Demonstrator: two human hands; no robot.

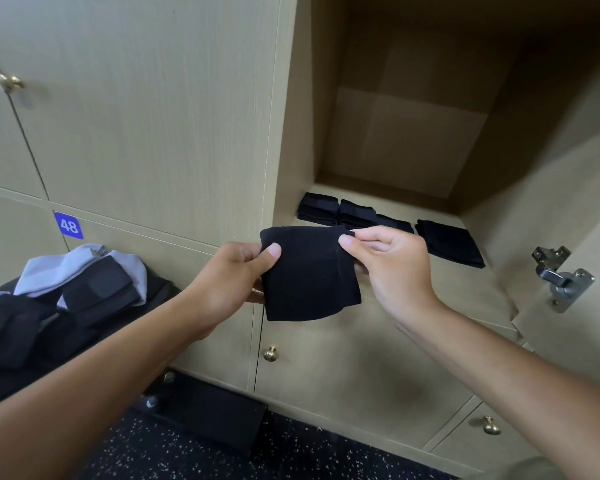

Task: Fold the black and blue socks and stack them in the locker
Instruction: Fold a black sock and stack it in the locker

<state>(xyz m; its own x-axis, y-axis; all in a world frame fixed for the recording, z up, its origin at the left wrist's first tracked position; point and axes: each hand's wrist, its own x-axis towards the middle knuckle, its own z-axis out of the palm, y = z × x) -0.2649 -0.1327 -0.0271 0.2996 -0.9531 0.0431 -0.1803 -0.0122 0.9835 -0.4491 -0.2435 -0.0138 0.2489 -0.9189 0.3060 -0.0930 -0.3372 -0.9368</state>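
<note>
A folded black sock (309,275) hangs in front of the open locker (388,150), just below its shelf edge. My left hand (229,275) pinches the sock's left edge with the thumb on top. My right hand (392,265) pinches its upper right corner. Inside the locker, folded black socks lie in small stacks (340,211) along the front of the shelf, with one flat folded sock (451,242) to their right. A pile of unfolded black and light blue socks (66,299) lies on a dark surface at the lower left.
The locker door stands open on the right, its metal hinge (561,277) showing. Closed locker doors with brass knobs (271,353) surround the opening; one carries a blue label 48 (68,225). A black base plate (208,410) rests on the speckled floor.
</note>
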